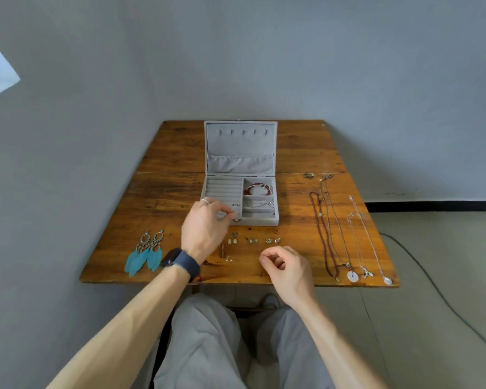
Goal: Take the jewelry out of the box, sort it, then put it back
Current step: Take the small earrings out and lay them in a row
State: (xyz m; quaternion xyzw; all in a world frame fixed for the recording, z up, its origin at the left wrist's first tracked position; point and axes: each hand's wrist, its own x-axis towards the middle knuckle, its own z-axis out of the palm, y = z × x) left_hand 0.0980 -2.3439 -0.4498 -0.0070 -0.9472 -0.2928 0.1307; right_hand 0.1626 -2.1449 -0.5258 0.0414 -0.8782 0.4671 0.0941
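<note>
Box [258, 221], center frame; left hand [208, 224] nearer.
Left hand bunched at its lower-left slots [223, 189]; right hand [288, 266] curled below; contents of either cannot be told.

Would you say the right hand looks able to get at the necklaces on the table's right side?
Probably yes: the right hand sits just left of the necklaces, with nothing lying between them on the table.

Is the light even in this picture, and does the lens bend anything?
Head view: soft, even light, with a pale sheen on the brown wooden table right of the open grey velvet jewelry box; the wide lens splays the table's sides; the small stud earrings before the box look soft.
</note>
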